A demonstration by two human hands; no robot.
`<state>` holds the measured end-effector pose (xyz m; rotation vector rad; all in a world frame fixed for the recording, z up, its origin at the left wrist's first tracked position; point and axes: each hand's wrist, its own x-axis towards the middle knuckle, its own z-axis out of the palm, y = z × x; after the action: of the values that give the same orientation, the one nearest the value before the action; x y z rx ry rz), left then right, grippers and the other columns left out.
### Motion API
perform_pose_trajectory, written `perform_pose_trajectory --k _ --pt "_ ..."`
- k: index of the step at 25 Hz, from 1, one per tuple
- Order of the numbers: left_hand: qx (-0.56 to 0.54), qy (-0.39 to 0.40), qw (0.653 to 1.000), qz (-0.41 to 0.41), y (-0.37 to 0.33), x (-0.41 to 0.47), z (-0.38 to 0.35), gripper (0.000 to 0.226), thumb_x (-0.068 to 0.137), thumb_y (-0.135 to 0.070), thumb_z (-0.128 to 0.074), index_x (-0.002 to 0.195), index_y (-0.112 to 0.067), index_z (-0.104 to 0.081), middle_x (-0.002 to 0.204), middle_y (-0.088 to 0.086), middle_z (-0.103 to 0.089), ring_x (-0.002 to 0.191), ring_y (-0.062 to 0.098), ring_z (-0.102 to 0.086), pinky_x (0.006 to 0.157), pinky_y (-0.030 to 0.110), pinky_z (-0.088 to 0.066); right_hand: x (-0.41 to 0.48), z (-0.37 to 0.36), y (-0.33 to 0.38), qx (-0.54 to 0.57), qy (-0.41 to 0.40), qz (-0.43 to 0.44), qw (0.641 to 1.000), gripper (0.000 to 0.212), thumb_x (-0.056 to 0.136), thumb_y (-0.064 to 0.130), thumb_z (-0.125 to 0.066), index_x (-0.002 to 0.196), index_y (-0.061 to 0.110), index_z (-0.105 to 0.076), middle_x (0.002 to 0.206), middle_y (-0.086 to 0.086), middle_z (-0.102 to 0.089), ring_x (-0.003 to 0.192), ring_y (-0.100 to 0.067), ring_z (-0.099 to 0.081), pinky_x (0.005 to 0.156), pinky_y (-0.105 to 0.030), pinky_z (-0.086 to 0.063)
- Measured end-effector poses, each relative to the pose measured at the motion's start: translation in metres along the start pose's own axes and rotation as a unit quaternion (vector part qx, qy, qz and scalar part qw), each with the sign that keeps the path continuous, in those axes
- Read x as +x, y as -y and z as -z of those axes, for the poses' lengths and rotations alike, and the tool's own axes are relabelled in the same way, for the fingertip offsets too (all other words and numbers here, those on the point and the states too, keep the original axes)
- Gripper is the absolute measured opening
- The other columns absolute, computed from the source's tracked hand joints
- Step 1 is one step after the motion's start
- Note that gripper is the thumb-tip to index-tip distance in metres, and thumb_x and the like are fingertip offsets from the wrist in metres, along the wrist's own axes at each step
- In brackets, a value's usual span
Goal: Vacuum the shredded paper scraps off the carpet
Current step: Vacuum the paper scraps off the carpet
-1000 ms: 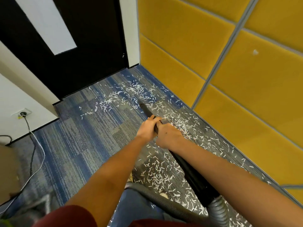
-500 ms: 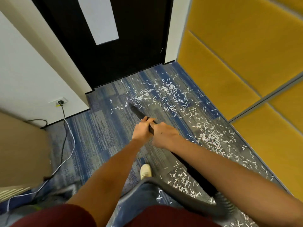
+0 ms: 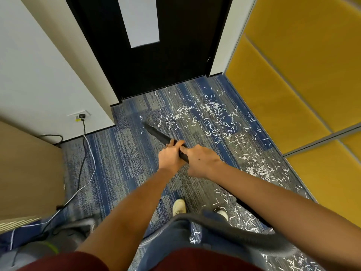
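Seen from above, a black crevice nozzle (image 3: 157, 133) is held low and slanted down to the blue-grey carpet (image 3: 121, 153). Its tip is set at the left edge of the shredded paper scraps (image 3: 205, 114), which are strewn from the dark door (image 3: 175, 65) along the yellow wall panels (image 3: 293, 85) and back past the feet. Both hands are closed round the nozzle, the left hand (image 3: 170, 156) foremost and the right hand (image 3: 201, 161) just behind, the two touching. This doubled grip is judged to steady the tip and keep it pressed to the pile. The grey hose (image 3: 244, 236) is trailed back under the right forearm, away from the tip. Compared with half a second earlier, the same grip is kept and the door is seen more centrally. The small cluster of scraps left of the tip is reduced to a few stray pieces, presumably drawn in.
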<state>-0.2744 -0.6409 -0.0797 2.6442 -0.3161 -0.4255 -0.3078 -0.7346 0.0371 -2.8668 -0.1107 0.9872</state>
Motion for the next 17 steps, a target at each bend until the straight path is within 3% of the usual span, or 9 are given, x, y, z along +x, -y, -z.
perform_pose_trajectory --k 3,11,17 --pt "0.002 -0.014 1.000 0.003 0.007 -0.002 0.010 0.035 0.091 -0.020 -0.051 0.126 -0.022 -0.054 0.131 0.011 -0.053 0.101 0.032 -0.062 0.078 0.040 -0.049 0.003 0.003 0.009 -0.008 -0.001 0.005 1.000 0.063 0.088 0.009 -0.054 0.145 0.023 -0.031 0.080 0.000 -0.042 0.067 -0.017 -0.049 0.059 -0.028 -0.045" --pt "0.007 0.020 1.000 -0.013 0.006 -0.004 0.007 0.038 0.086 -0.025 -0.056 0.123 -0.020 -0.053 0.118 0.005 -0.059 0.096 0.031 -0.063 0.081 0.038 -0.048 -0.004 0.002 0.003 0.012 0.019 0.004 1.000 0.065 0.088 0.014 -0.058 0.145 0.026 -0.031 0.097 -0.003 -0.046 0.078 -0.020 -0.053 0.064 -0.028 -0.048" --pt "-0.050 0.009 0.998 -0.034 -0.025 0.000 -0.013 0.031 0.087 -0.014 -0.055 0.118 -0.016 -0.058 0.117 0.010 -0.059 0.092 0.034 -0.063 0.078 0.040 -0.049 -0.005 -0.012 -0.025 0.027 -0.001 -0.042 0.999 0.067 0.090 0.017 -0.060 0.148 0.026 -0.027 0.095 -0.002 -0.047 0.078 -0.018 -0.052 0.058 -0.027 -0.043"
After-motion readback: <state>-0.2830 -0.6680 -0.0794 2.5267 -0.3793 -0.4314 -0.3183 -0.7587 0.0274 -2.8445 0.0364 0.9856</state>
